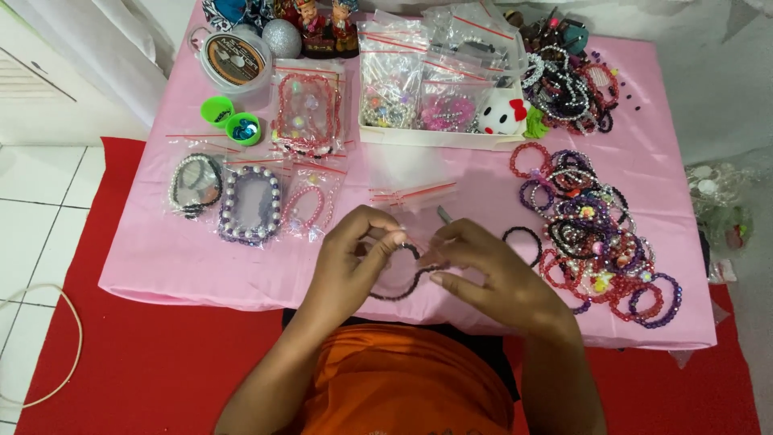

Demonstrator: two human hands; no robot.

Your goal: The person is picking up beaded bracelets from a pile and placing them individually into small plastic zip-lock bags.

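While both hands pinch the dark beaded bracelet (400, 278), left hand (354, 250) and right hand (491, 274) closed on it, tying its ends seems underway.

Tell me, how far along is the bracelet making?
Many look finished: a heap of beaded bracelets lies at the right of the pink table, and several bagged bracelets at the left. In hand: the left hand and right hand hold a dark beaded bracelet, its loop seemingly being closed. Left: the white tray holds bags of loose beads.
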